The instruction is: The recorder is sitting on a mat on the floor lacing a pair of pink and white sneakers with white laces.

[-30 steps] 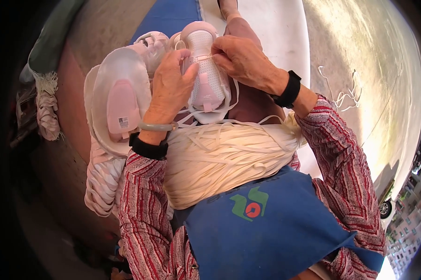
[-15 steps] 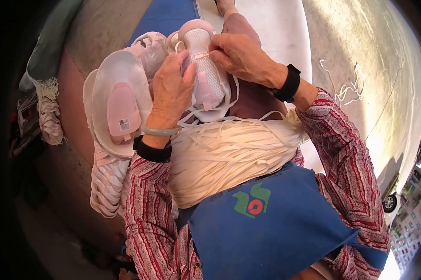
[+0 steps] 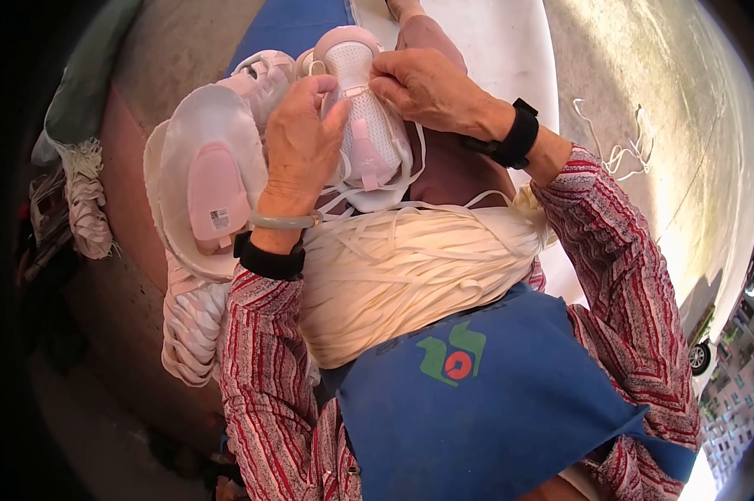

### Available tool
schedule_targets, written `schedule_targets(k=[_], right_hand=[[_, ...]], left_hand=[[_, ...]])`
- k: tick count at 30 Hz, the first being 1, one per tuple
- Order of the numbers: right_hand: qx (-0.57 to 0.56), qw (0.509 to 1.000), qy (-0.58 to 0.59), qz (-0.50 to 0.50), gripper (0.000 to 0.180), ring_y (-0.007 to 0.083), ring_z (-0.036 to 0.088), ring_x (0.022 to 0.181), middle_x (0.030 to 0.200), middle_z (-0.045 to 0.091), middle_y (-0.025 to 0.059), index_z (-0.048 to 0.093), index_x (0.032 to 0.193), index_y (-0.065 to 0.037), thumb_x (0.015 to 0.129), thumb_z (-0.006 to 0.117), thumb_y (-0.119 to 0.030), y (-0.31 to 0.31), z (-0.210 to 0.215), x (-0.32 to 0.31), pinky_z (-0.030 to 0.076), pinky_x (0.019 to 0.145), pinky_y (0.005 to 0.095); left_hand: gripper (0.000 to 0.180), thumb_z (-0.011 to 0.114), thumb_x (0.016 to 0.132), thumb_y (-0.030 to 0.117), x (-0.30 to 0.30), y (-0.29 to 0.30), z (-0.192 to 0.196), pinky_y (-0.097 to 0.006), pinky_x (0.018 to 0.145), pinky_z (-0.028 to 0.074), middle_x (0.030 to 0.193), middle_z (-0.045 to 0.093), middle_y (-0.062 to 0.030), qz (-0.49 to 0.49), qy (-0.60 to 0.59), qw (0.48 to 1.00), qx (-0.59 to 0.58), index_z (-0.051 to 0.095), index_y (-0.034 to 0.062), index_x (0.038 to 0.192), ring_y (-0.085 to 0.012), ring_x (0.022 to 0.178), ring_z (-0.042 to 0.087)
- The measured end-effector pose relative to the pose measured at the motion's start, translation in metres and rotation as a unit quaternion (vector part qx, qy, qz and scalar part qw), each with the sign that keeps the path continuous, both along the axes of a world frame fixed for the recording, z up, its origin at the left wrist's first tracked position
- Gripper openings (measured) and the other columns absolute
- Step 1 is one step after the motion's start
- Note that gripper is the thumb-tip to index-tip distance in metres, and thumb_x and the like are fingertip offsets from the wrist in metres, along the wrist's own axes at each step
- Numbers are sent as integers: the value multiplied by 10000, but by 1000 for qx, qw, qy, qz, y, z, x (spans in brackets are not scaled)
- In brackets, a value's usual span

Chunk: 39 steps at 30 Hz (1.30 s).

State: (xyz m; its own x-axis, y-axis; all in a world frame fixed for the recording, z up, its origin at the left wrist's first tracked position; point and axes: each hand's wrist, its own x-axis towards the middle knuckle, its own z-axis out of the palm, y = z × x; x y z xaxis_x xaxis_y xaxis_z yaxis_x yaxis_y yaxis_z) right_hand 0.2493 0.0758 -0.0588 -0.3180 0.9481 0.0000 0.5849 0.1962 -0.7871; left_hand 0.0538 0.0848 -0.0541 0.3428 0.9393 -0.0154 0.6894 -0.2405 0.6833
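A white and pink shoe [image 3: 364, 113] with a mesh front and a pink tab lies between my hands, across my lap. My left hand [image 3: 303, 138] is curled at its left edge, thumb and forefinger bent against the side. A thin white shoelace [image 3: 419, 154] runs through the shoe and loops down its right side. On the right edge, the fingers of my right hand [image 3: 431, 93] are pinched together, apparently on the lace where it crosses the shoe; the fingertips partly hide it. Below lies a thick bundle of cream laces [image 3: 410, 275] across my lap.
More white and pink shoe pieces [image 3: 214, 188] are stacked at the left, above a plaited white bundle [image 3: 195, 330]. A blue cloth [image 3: 485, 401] covers my lap. Loose white laces [image 3: 632, 154] lie on the floor at right. Further left hangs another pale fringed bundle [image 3: 87, 196].
Both hands and the shoe appear slightly higher in the picture. My left hand has shifted a little to the left, with its thumb and forefinger further apart; my right hand keeps its pinch.
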Motion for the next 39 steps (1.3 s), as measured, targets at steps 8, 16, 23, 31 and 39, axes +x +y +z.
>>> schedule_targets(k=[8, 16, 23, 31, 39], right_hand=[[-53, 996, 60, 26, 193, 147, 520, 560, 611, 523, 81, 577, 831, 5, 938, 539, -151, 0, -1, 5, 426, 544, 289], [4, 998, 55, 36, 108, 213, 560, 587, 650, 576, 91, 586, 847, -3, 902, 558, -92, -1, -9, 6, 454, 569, 313], [194, 980, -44, 11, 110, 350, 640, 755, 760, 640, 173, 618, 855, -3, 848, 575, -104, -5, -8, -6, 496, 667, 423], [59, 998, 29, 7, 78, 293, 596, 711, 767, 612, 145, 628, 893, -19, 833, 631, -69, -3, -2, 3, 476, 668, 354], [89, 996, 3, -15, 98, 384, 631, 738, 778, 638, 214, 634, 827, 17, 809, 604, -75, 0, 0, -5, 508, 677, 434]], left_hand=[[193, 691, 855, 145, 3, -2, 2, -287, 694, 521, 870, 681, -99, 17, 23, 1000, -8, 629, 36, 1002, -143, 779, 649], [212, 702, 805, 217, -6, 4, -4, -339, 748, 512, 913, 685, -95, 44, -101, 980, -165, 676, 75, 959, -214, 820, 660], [245, 688, 847, 78, -2, 2, 0, -214, 686, 493, 902, 641, -35, 22, -62, 989, -134, 626, 10, 1074, -81, 793, 579], [321, 741, 780, 147, -1, 2, 8, -284, 754, 524, 961, 676, -120, 88, -135, 963, -215, 652, 1, 1052, -169, 859, 643], [306, 742, 782, 142, -3, 3, 7, -248, 726, 511, 929, 662, -81, 96, -162, 955, -227, 648, -8, 1032, -124, 816, 613]])
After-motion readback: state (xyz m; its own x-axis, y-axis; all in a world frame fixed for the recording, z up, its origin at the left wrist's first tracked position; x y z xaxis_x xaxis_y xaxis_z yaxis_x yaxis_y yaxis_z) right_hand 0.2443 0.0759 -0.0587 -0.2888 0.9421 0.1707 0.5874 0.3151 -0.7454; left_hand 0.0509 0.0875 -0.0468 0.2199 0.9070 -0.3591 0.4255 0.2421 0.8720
